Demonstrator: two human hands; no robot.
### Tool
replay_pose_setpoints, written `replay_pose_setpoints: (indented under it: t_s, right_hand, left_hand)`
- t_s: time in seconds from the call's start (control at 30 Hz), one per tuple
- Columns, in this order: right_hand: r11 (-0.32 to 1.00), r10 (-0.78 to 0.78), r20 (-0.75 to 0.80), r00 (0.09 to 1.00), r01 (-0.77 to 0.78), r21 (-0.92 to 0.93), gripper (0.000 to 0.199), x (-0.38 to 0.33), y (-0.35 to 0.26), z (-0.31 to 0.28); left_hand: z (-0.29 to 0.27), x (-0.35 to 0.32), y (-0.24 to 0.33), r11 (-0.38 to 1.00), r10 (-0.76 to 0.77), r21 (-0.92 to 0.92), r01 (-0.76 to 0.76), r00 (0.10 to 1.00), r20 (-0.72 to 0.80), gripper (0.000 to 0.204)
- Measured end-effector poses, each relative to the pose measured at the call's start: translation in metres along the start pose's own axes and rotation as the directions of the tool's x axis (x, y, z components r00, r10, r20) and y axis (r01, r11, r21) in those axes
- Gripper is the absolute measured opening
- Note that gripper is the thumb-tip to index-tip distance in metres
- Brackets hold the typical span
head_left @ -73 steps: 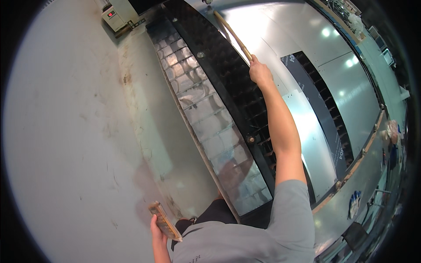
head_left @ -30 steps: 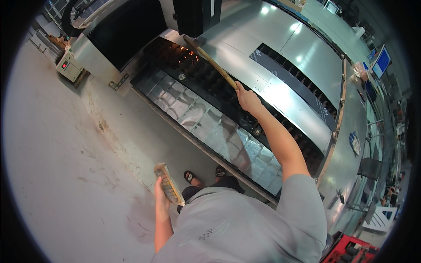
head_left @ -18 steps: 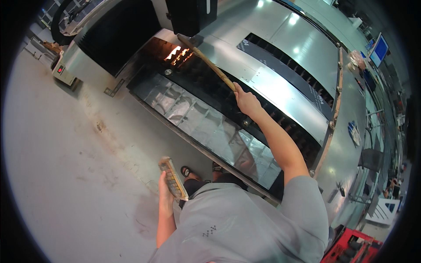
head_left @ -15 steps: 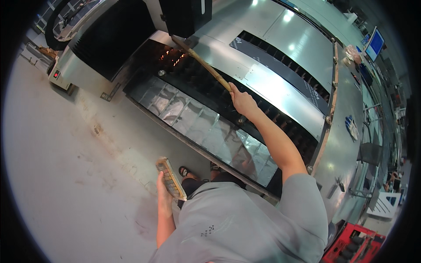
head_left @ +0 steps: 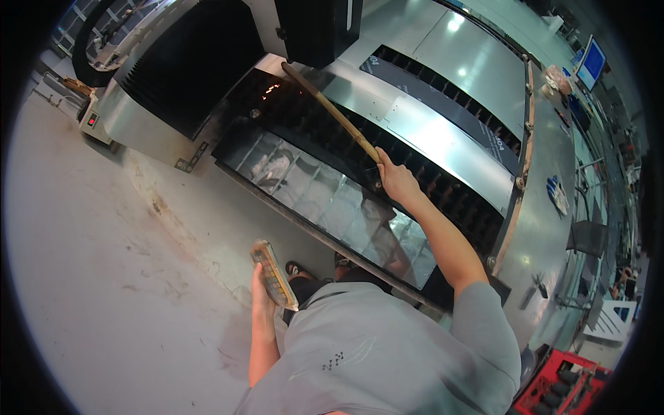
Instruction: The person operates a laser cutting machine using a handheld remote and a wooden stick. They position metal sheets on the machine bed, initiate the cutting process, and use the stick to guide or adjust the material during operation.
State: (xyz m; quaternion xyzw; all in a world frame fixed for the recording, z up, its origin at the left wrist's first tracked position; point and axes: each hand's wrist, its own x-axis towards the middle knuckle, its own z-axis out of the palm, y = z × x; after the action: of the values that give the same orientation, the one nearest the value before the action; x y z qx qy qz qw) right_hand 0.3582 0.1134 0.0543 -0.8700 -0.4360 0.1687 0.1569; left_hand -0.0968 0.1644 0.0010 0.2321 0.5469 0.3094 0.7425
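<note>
My right hand point(head_left: 398, 181), with the arm stretched out over the slatted bed, is closed round the near end of a wooden stick point(head_left: 332, 113). The stick slants up and to the left, its far end just under the black cutting head point(head_left: 317, 31). Small orange sparks point(head_left: 270, 90) glow among the dark slats left of the stick. Low at my left side, my left hand point(head_left: 260, 282) grips a long yellowish remote control point(head_left: 275, 278) with rows of keys, seemingly wrapped in clear plastic. Its fingers are partly hidden behind the remote.
A shiny metal sheet point(head_left: 443, 138) lies across the slats, with a dark film-covered strip point(head_left: 422, 93) beyond. Along the bed's near side runs a tray point(head_left: 325, 200). A glove point(head_left: 557, 196) and pliers point(head_left: 539, 286) lie on the metal table at right. A red crate point(head_left: 564, 384) stands lower right.
The cutting head and its gantry have shifted right. My right hand and the stick have moved slightly right and nearer me. Fewer sparks show. My left hand still holds the remote control.
</note>
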Motion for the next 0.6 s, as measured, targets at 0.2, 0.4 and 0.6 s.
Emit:
replay_pose_setpoints:
  t_s: [0.2,0.4,0.6]
  right_hand:
    - [0.999,0.008,-0.010,1.000,-0.009,-0.044,0.052,-0.024,0.011,0.003]
    - [0.996,0.066,-0.015,0.998,-0.067,-0.058,0.051,-0.048,0.012,0.002]
    - [0.994,0.091,-0.044,0.995,-0.094,-0.060,0.050,-0.067,0.000,0.005]
  left_hand:
    - [-0.007,-0.001,0.002,0.999,-0.006,0.051,0.002,0.998,0.069,0.046]
    - [-0.018,0.001,0.014,0.998,0.007,0.059,-0.012,0.996,0.089,0.043]
    - [-0.047,-0.005,0.028,0.996,-0.024,0.084,0.016,0.995,0.095,0.042]
